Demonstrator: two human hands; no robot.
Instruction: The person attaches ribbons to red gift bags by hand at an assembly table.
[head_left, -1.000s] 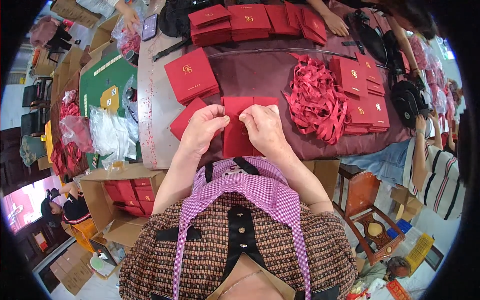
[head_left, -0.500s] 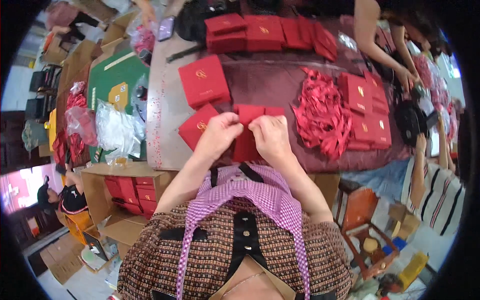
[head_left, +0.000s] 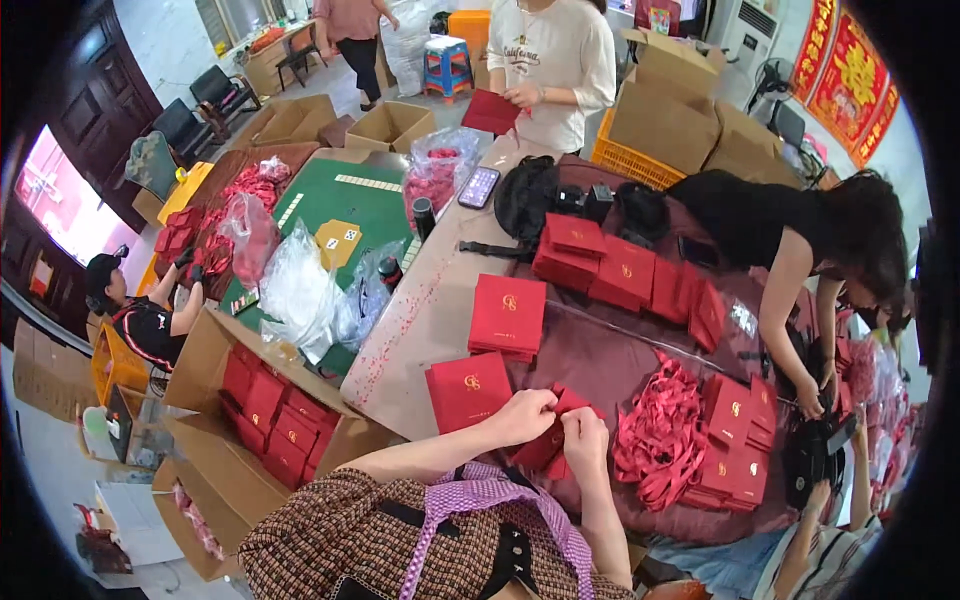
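Both my hands are closed in pinches, close together, over a red packet (head_left: 538, 452) at the table's near edge. My left hand (head_left: 522, 417) grips its upper edge from the left. On the right, my right hand (head_left: 586, 440) pinches the same packet. Whether a thin ribbon is between the fingertips is too small to tell. Left of my hands lies a stack of square red packets with gold emblems (head_left: 468, 390), with another red stack (head_left: 508, 312) beyond it. A tangled heap of red ribbons (head_left: 660, 435) lies right of my right hand.
More red packets (head_left: 735, 420) stand right of the ribbons, and a row (head_left: 625, 270) lies farther back. An open carton (head_left: 200, 365) holding red packets is at my left. A phone (head_left: 479, 187) lies on the table. Co-workers handle things at the far side and right.
The view has swung up and left, so more of the room shows and my hands sit lower in it. Both hands still pinch the red packet.
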